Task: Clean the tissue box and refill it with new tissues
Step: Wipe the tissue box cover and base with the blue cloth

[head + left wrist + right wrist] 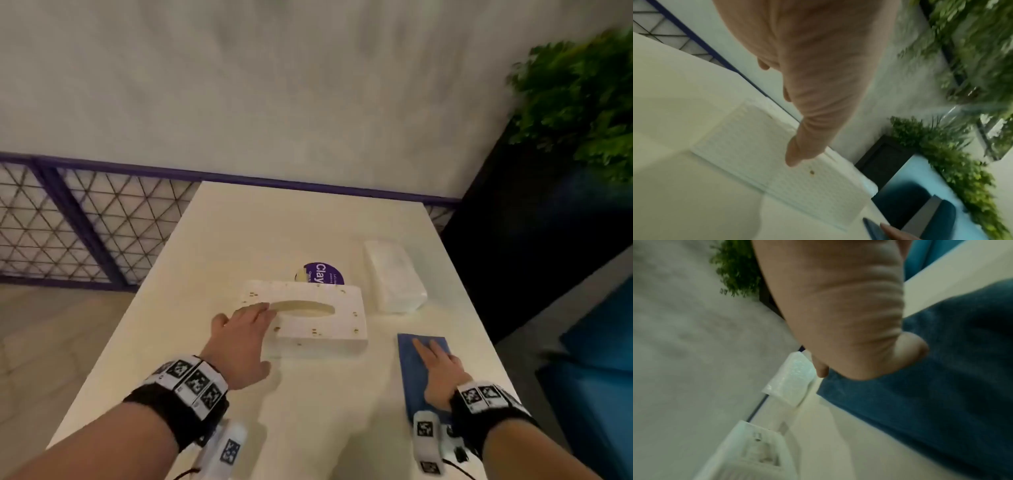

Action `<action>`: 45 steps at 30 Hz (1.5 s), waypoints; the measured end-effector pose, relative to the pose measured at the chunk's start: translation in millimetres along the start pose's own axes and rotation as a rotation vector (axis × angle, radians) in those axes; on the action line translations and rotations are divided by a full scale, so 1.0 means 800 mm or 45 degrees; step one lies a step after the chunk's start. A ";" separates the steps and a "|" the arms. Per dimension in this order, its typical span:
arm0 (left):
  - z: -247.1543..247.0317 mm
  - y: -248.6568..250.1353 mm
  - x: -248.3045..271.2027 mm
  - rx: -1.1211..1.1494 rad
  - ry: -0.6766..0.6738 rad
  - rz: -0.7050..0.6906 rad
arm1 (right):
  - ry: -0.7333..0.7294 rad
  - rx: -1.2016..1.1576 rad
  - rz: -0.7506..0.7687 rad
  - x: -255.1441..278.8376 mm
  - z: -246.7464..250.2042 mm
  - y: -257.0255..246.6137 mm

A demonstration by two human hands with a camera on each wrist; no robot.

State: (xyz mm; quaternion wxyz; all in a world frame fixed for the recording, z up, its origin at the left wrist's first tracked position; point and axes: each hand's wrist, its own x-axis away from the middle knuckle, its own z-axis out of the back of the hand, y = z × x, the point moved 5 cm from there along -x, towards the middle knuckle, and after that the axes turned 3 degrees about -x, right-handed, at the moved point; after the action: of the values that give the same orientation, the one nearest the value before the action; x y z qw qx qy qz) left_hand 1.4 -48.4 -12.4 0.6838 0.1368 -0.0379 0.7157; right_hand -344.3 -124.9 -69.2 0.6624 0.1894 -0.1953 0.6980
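Observation:
A white tissue box (318, 320) with an oval slot and small brown spots lies on the white table (260, 226). My left hand (245, 329) rests flat on the box's left end, fingers straight, fingertips at the slot; in the left wrist view its fingers (797, 155) touch the box (748, 146). A blue cloth (416, 370) lies right of the box near the table's right edge. My right hand (435, 359) lies on it with straight fingers, and the cloth (941, 386) fills the right wrist view. A white pack of new tissues (394, 275) lies behind the cloth.
A round purple sticker (322, 273) shows on the table just behind the box. A purple-framed mesh railing (68, 222) runs along the left and far side. A dark planter with green plants (575, 96) stands at the right, with blue seats (599, 342) below.

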 end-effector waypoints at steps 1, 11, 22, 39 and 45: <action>-0.001 0.006 -0.007 -0.055 -0.005 -0.010 | -0.049 0.057 0.004 0.000 -0.004 -0.002; -0.012 0.010 -0.046 -0.233 0.000 0.050 | 0.013 -0.054 -0.074 0.039 -0.005 0.001; -0.008 -0.008 -0.038 -0.209 -0.057 0.059 | 0.510 0.034 0.630 0.052 0.103 -0.255; -0.007 0.004 -0.048 -0.285 -0.088 0.066 | 0.229 0.086 0.703 0.030 0.011 -0.268; -0.009 0.005 -0.048 -0.253 -0.102 0.067 | 0.286 0.006 0.500 0.012 0.032 -0.142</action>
State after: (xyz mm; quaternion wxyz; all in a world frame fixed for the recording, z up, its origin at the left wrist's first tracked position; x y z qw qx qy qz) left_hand -2.3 -84.0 -28.3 0.6728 0.0960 -0.1395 0.7202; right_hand -231.0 -124.7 -39.8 0.5309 0.0702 -0.1518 0.8308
